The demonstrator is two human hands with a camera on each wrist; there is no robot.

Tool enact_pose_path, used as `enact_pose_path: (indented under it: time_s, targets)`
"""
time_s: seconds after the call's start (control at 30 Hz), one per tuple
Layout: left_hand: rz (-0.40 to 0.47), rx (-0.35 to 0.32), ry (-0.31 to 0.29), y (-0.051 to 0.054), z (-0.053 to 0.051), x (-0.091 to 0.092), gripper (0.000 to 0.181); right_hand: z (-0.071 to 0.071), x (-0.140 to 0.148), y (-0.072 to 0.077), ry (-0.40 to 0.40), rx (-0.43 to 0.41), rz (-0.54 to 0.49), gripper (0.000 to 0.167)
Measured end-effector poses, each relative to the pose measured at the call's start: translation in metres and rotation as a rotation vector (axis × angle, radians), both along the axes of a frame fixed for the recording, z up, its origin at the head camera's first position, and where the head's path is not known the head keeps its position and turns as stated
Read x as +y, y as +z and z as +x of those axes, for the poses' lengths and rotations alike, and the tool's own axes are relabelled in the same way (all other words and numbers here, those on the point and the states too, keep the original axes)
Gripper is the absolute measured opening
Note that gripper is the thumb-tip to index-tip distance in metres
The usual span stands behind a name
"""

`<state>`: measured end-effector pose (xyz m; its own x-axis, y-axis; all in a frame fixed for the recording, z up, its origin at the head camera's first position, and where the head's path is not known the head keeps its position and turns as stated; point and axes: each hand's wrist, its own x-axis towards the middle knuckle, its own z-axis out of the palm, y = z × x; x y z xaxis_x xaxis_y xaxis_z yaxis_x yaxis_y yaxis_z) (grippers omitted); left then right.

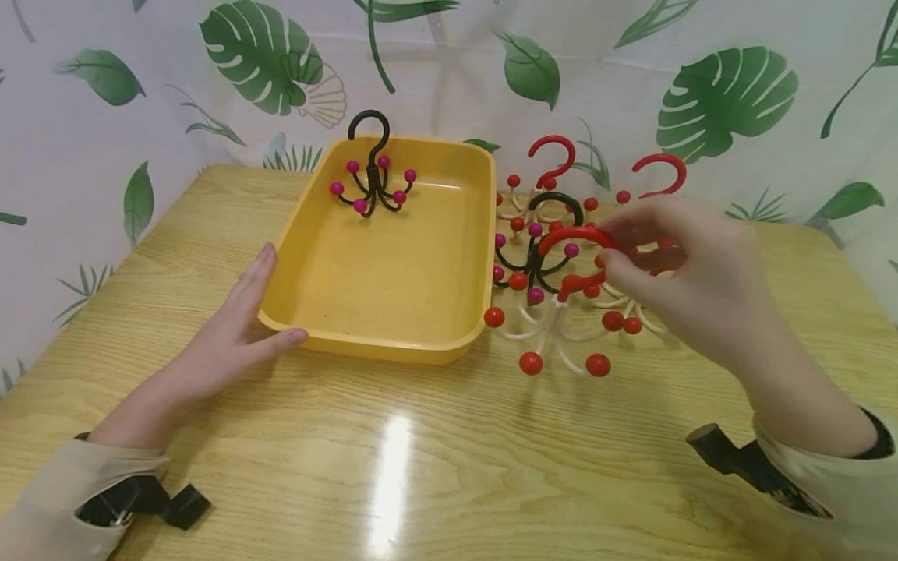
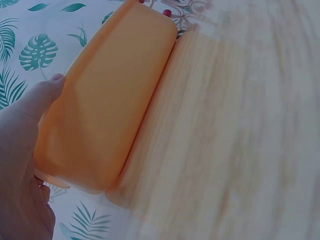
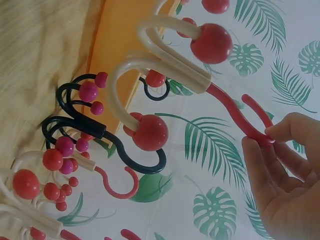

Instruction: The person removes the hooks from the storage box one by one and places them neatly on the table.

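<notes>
My right hand (image 1: 708,273) pinches the red hook of a white, many-armed hook hanger (image 1: 557,312) with red ball tips. That hanger hangs in the air to the right of a yellow tray (image 1: 393,347); its pale arms (image 3: 195,75) show large in the right wrist view. My left hand (image 1: 217,343) rests at the tray's near left corner, fingers straight along the side and thumb by the front wall. A black hook hanger (image 1: 372,179) with pink ball tips stands inside the tray at the back left.
Right of the tray, a second black hanger (image 1: 535,261) with pink tips stands close to its wall. White hangers with red hooks (image 1: 571,152) stand around it, partly hidden by my right hand. A leaf-print sheet (image 1: 435,78) hangs behind the wooden table (image 1: 295,483).
</notes>
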<state>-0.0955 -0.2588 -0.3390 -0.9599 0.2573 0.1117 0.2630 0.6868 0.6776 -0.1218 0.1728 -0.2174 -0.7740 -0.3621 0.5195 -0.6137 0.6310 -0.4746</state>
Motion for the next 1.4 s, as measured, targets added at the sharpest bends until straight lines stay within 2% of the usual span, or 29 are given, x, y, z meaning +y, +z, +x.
enact_pose_path:
  time_s: [0.2, 0.33, 0.57, 0.77, 1.4]
  targets:
    - [-0.001, -0.007, 0.004, 0.0, 0.0, 0.0, 0.098, 0.004, 0.005, -0.009, 0.022, -0.011, 0.033, 0.028]
    - [0.001, -0.015, 0.005, 0.0, 0.0, 0.001, 0.098, 0.006, 0.005, -0.017, 0.043, -0.053, 0.065, 0.029]
    - [0.006, -0.024, 0.007, 0.001, 0.0, 0.0, 0.098, 0.005, 0.003, -0.028, 0.126, -0.094, 0.056, 0.032]
    - [0.006, -0.03, 0.011, 0.0, 0.0, 0.0, 0.098, 0.003, 0.0, -0.035, 0.154, -0.112, 0.055, 0.031]
    - [-0.001, -0.022, 0.008, 0.0, 0.0, 0.0, 0.098, 0.001, -0.003, -0.041, 0.195, -0.117, 0.081, 0.031]
